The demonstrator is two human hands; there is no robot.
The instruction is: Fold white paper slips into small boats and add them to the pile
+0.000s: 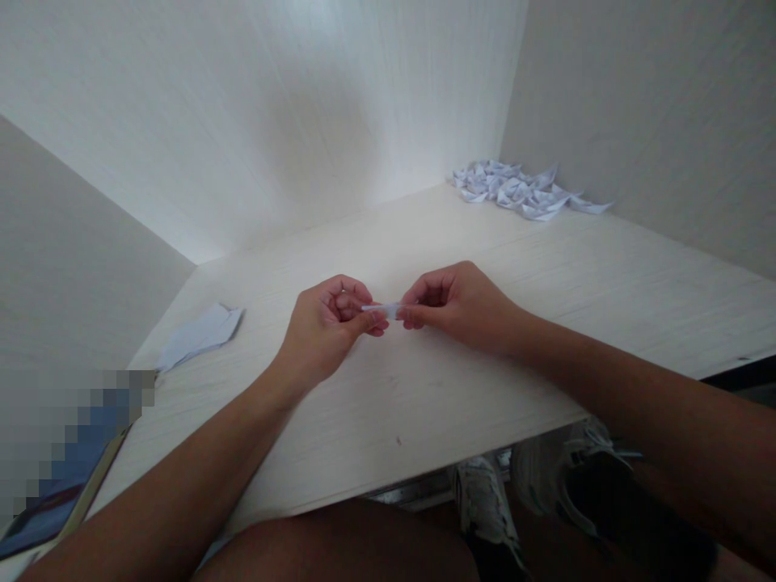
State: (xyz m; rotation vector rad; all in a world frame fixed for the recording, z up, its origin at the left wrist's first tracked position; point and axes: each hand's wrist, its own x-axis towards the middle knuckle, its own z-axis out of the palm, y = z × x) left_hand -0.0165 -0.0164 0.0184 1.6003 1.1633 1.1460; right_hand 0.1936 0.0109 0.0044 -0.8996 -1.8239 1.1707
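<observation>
You sit at one pale wooden worktop (546, 323) set into a corner, with plain light walls on three sides. It fills the middle of the view from nine o'clock to three o'clock.

Your two forearms come in from the bottom corners, at seven and five o'clock, and meet just above the centre. Your left hand (324, 327) is curled, knuckles up, wrist bent slightly inward. Your right hand (461, 303) mirrors it, its fingers folded under. Both hover just over the worktop, close together.

Each grip is nearly shut, thumb pressed to fingertips. Between them you hold one small folded strip of white paper (384, 309), pinched at its left end by the left hand and at its right end by the right. It sits at the very centre of the view, lying roughly level.

At one o'clock, in the far corner of the worktop, lies one heap of folded white paper pieces (521, 191); they are too small and crowded to count.

At nine o'clock, near the left edge, lies one small stack of flat white paper sheets (200, 335), well apart from your hands.

At five o'clock, below the worktop edge, two light-coloured shoes (546, 477) show.
</observation>
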